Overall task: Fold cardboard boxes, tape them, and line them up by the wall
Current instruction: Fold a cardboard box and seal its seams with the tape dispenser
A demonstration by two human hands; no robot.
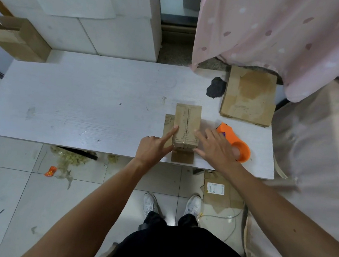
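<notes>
A small brown cardboard box (pixel 186 126) stands on the white table (pixel 83 101) near its front edge, top flaps closed with a seam down the middle. Side flaps lie flat on the table at its left and front. My left hand (pixel 154 147) points its index finger onto the box's top left edge; the other fingers are curled. My right hand (pixel 215 146) lies with straight fingers against the box's right side. An orange tape dispenser (pixel 236 144) sits just right of my right hand. A stack of flat cardboard (pixel 250 97) lies at the table's far right.
A dark grey lump (pixel 216 87) lies beside the flat stack. An open cardboard box (pixel 16 37) stands at the far left by white blocks (pixel 111 37). A pink curtain (pixel 291 36) hangs at the right. Cardboard scraps (pixel 218 191) and an orange wrapper (pixel 50 170) litter the floor.
</notes>
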